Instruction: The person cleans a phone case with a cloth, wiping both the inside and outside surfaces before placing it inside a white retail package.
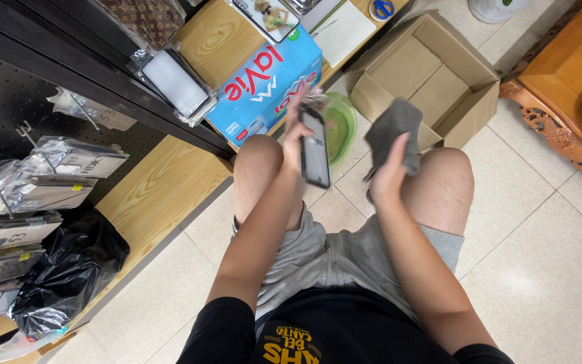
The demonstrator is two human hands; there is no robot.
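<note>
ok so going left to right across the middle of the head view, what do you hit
crumpled black plastic bag → light wooden shelf board → left hand holding a dark flat phone → right hand gripping a grey cloth → open brown cardboard box → carved wooden furniture edge

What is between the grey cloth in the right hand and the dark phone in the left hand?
Nothing visible. The right hand holds the grey cloth up beside the dark phone gripped in the left hand. Only open air above the knees separates them; the green bowl lies lower, on the floor.
</note>
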